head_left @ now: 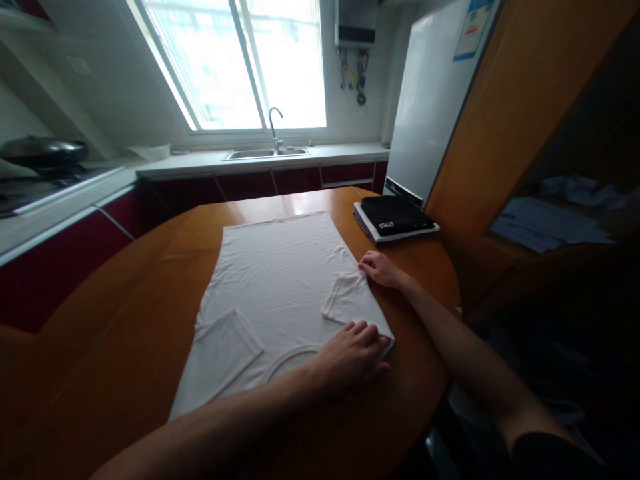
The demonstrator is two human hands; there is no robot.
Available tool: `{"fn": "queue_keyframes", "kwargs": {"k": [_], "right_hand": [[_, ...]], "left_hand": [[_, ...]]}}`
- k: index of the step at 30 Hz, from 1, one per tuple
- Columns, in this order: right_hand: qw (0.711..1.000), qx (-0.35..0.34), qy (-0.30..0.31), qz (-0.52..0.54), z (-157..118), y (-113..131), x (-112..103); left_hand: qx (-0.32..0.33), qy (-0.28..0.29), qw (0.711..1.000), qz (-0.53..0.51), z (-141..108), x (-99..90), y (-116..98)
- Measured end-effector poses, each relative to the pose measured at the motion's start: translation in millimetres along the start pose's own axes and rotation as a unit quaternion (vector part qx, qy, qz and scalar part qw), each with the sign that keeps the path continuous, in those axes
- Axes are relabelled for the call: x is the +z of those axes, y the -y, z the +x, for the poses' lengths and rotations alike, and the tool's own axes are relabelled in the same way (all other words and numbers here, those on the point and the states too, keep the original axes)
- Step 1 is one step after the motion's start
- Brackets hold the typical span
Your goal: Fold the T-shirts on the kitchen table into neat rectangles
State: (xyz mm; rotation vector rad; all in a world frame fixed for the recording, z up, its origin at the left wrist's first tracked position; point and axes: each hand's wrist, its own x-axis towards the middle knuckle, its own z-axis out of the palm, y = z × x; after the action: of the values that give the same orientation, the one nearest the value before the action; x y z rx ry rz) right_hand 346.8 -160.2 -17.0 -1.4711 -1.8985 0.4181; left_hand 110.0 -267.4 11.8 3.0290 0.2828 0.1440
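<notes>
A white T-shirt (pixel 285 273) lies spread flat on the wooden table (pixel 145 280), its neckline toward me and both sleeves folded in over the body. My left hand (pixel 353 353) reaches across the neckline to the shirt's near right corner, fingers curled over the shoulder edge there. At the shirt's right side edge, just beyond the right sleeve, my right hand (pixel 379 268) pinches the fabric between thumb and fingertips.
A stack of folded clothes (pixel 397 219), black on top, sits at the table's back right. Beyond are a sink (pixel 267 153), a counter (pixel 195 160), a fridge (pixel 425 100) and, at left, a pan (pixel 43 150) on a stove.
</notes>
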Motion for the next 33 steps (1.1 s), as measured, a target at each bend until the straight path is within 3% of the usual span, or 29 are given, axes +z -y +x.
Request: {"fn": "queue_keyframes", "kwargs": {"k": [8, 17, 22, 26, 29, 33], "right_hand": [[0.996, -0.011, 0.032, -0.088, 2, 22, 17], [0.995, -0.035, 0.034, 0.083, 4, 23, 17], [0.999, 0.001, -0.024, -0.026, 4, 23, 19], [0.996, 0.031, -0.086, -0.006, 5, 16, 12], [0.995, 0.061, -0.084, 0.008, 3, 6, 3], [0.998, 0.053, -0.032, 0.021, -2, -2, -7]], "left_hand": [[0.009, -0.011, 1.000, 0.001, 2, 0.9, 2], [0.013, -0.023, 1.000, -0.003, 3, 3.9, 4], [0.017, -0.046, 0.999, -0.017, 2, 4.0, 4], [-0.006, -0.071, 0.996, -0.056, 0, -14.0, 6], [-0.078, -0.077, 0.992, -0.061, 1, -32.6, 26], [-0.199, -0.094, 0.975, -0.042, 14, -39.2, 82]]}}
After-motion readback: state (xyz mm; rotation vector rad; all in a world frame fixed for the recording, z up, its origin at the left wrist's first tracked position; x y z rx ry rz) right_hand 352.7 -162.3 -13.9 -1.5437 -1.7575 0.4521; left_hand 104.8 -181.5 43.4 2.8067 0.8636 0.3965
